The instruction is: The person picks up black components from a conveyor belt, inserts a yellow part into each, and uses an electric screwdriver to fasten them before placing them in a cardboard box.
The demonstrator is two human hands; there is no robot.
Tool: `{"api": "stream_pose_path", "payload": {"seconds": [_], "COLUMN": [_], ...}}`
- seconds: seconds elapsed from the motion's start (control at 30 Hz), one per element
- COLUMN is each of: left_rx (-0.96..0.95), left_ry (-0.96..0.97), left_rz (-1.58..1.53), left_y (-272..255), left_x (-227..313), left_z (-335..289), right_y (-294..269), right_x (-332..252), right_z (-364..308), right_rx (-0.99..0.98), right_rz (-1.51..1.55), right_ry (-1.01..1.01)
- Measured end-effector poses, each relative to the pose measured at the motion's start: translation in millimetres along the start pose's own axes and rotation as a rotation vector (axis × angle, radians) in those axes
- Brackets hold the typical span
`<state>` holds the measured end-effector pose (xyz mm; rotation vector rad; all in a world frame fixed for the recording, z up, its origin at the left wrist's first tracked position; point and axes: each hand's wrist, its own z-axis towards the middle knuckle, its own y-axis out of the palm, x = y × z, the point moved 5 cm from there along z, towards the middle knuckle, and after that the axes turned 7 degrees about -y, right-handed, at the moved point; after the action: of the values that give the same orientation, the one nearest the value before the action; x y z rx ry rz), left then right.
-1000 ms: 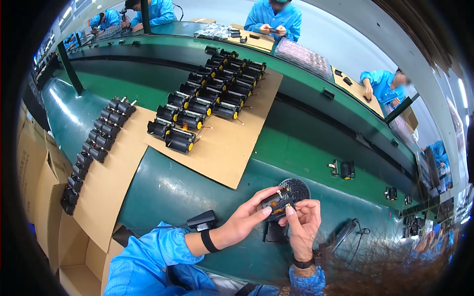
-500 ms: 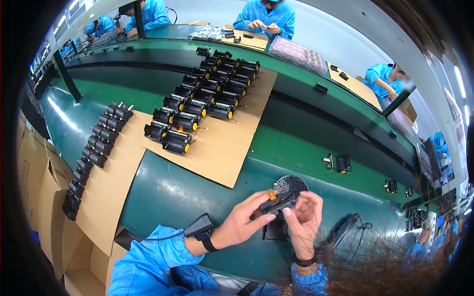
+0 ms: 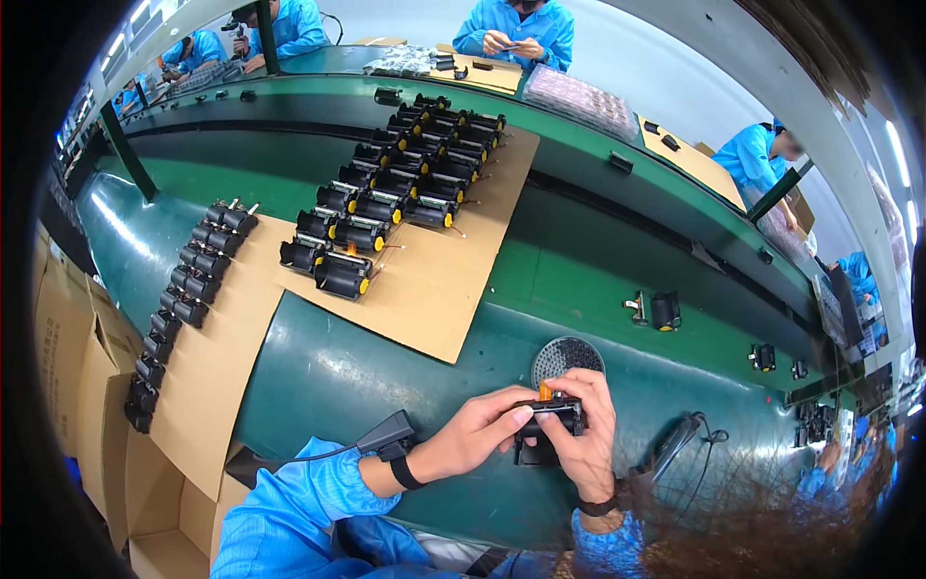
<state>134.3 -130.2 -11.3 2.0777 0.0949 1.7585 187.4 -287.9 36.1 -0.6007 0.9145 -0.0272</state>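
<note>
We have a small black motor unit with an orange bit on top, held just above the green desk in front of a round mesh disc. Our left hand pinches its near end; our right hand wraps closed around it. Rows of finished-looking units fill the cardboard sheet, so we judge the work well along, this piece unfinished.

black motor part with orange tip, green bench, brown cardboard
</note>
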Motion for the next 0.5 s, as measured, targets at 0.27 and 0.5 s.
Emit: {"api": "stream_pose_path", "payload": {"seconds": [0.27,0.5], "left_rx": [0.052,0.034], "left_ry": [0.386,0.295], "left_rz": [0.355,0.398], "left_y": [-3,-1], "left_x": [15,21], "left_z": [-4,-5], "right_y": [-10,-13], "right_x": [-3,-10], "right_z": [-7,-9], "right_rx": [-0.062,-0.028], "right_rz": [0.435,0.265], "right_ry": [0.294,0.384]}}
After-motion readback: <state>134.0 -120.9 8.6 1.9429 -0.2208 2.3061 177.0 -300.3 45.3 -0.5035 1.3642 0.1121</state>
